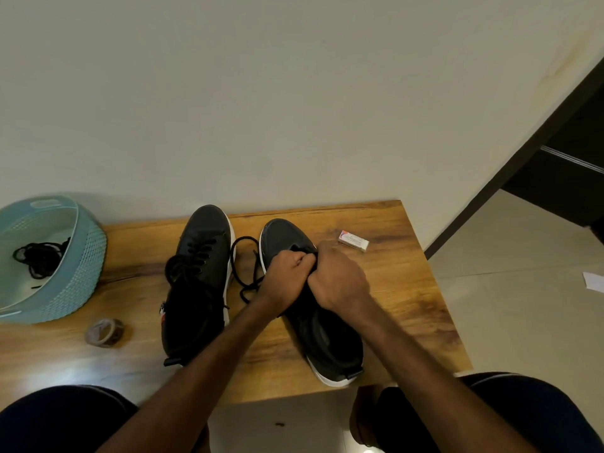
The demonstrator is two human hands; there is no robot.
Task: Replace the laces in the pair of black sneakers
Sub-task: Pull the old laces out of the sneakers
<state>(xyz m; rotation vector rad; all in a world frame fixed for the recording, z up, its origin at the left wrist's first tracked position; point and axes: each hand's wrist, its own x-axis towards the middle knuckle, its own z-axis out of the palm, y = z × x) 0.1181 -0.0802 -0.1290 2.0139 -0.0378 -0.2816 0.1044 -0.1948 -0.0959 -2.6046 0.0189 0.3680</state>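
Clock: read on the table top, 12 at the wall, 6 at the person.
Lap: two knees in dark cloth [58, 420] at 6, just below the table's near edge.
Floor: pale tiles [506, 256] off the table's 3 o'clock side, a scrap of paper [593, 281] lying on them.
Table [408, 289]: glossy brown wood with dark grain, its far edge against the wall.
Arms: both forearms bare, reaching from 6 and converging at the table's middle.
Left hand [287, 273]: clenched, knuckles up, fingers pinching the black lace [242, 266] at the shoe's front eyelets.
Right hand [340, 279]: back up, touching the left hand, fingers curled down onto the held sneaker's lacing area; their tips are hidden.
Held sneaker [327, 338]: black with a white sole, upright at centre right. Long axis 11 to 5, toe at 11, heel at the near edge.
Lace: loops loose on the wood between the two shoes.
Laced sneaker [199, 273]: just left of centre, upright, nearly 12 to 6, toe toward the wall.
Tape roll [104, 331]: at 8.
Basket [85, 273]: teal, at 9, black laces [39, 259] inside.
Small box [354, 240]: at 1.
Wall [261, 109]: plain cream.
Doorway [523, 158]: dark frame at far right.
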